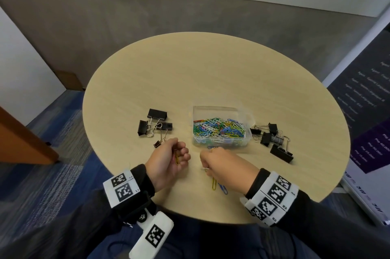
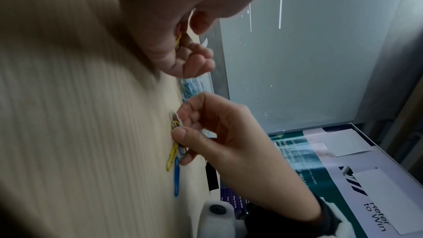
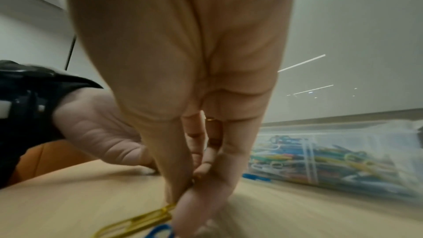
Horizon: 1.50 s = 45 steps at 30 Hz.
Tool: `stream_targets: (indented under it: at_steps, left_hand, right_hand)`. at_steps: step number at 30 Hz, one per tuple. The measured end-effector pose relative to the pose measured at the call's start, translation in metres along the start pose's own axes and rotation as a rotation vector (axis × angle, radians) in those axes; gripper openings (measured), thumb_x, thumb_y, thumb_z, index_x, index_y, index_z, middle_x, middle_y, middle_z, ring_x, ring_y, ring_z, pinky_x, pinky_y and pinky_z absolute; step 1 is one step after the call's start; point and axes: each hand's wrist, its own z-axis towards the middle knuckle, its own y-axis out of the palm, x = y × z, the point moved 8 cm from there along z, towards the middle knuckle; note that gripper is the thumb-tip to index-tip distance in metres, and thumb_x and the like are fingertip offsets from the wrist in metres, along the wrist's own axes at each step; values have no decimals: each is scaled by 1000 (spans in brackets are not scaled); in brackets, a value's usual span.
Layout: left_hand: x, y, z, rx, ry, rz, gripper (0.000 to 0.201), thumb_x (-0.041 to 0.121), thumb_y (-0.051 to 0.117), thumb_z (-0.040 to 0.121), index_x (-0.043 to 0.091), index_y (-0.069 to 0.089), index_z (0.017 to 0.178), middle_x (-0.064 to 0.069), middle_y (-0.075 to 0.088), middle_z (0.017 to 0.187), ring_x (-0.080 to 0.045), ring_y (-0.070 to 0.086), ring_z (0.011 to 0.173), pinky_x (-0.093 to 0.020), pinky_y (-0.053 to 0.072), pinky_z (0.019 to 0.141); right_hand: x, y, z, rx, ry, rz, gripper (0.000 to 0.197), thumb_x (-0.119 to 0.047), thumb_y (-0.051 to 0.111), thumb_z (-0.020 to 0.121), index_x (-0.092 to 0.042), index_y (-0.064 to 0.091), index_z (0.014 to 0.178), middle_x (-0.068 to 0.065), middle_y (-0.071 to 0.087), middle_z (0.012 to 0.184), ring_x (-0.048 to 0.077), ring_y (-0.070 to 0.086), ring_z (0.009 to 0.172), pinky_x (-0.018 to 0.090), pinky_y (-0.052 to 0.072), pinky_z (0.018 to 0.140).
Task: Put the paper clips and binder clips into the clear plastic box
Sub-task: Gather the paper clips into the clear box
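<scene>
The clear plastic box (image 1: 249, 134) sits mid-table, holding a heap of coloured paper clips (image 1: 219, 130). Just in front of it, my left hand (image 1: 181, 154) curls round a yellow paper clip (image 1: 176, 158), also visible in the left wrist view as the yellow clip (image 2: 178, 40). My right hand (image 1: 205, 169) pinches a white paper clip (image 2: 175, 119) at the table surface. Under it lie a yellow clip (image 1: 213, 182) and a blue clip (image 1: 223, 188). Black binder clips (image 1: 156, 124) lie left of the box, and several more binder clips (image 1: 272, 142) lie to its right.
The round wooden table (image 1: 211, 72) has bare surface beyond the box. Its near edge lies just below my wrists. A small binder clip (image 1: 157, 143) sits close to my left hand. A printed banner (image 1: 367, 111) stands off the table at the right.
</scene>
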Motion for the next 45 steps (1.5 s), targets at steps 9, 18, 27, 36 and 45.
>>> stream_targets:
  at_steps: [9, 18, 27, 36, 45]
  left_hand:
    - [-14, 20, -9, -113, -84, -74, 49, 34, 25, 102, 0, 60, 95, -14, 71, 77, -19, 73, 65, -23, 58, 60]
    - [-15, 18, -12, -85, -152, -211, 44, 25, 27, 101, -3, 58, 88, -15, 71, 66, -25, 72, 57, -27, 57, 50]
    - [-18, 18, -8, -91, -138, -177, 44, 26, 27, 101, -2, 59, 88, -14, 72, 68, -25, 73, 61, -27, 58, 51]
    - [-19, 16, -5, -92, -123, -149, 45, 27, 28, 101, 0, 60, 86, -13, 72, 67, -23, 72, 60, -26, 58, 53]
    - [-21, 14, 1, -63, -93, -162, 43, 28, 28, 101, 4, 58, 84, -8, 68, 61, -17, 69, 54, -21, 56, 52]
  right_hand:
    - [-10, -79, -14, 480, -169, 417, 6, -13, 62, 85, -13, 68, 86, -4, 65, 80, 4, 53, 71, 8, 39, 64]
    - [32, -48, 0, 255, 107, 63, 22, -26, 54, 89, -14, 72, 93, 9, 69, 87, 26, 64, 84, 29, 45, 69]
    - [27, -20, 5, 69, 140, -77, 14, -10, 48, 90, -6, 58, 100, 16, 60, 104, 32, 60, 95, 31, 36, 66]
    - [22, -17, -1, -35, 140, -59, 38, -17, 57, 77, -15, 26, 54, 1, 30, 56, 14, 29, 48, 23, 23, 44]
    - [11, -68, -9, 359, 11, 624, 14, -18, 68, 78, -19, 61, 67, -5, 56, 54, 5, 49, 49, 21, 41, 52]
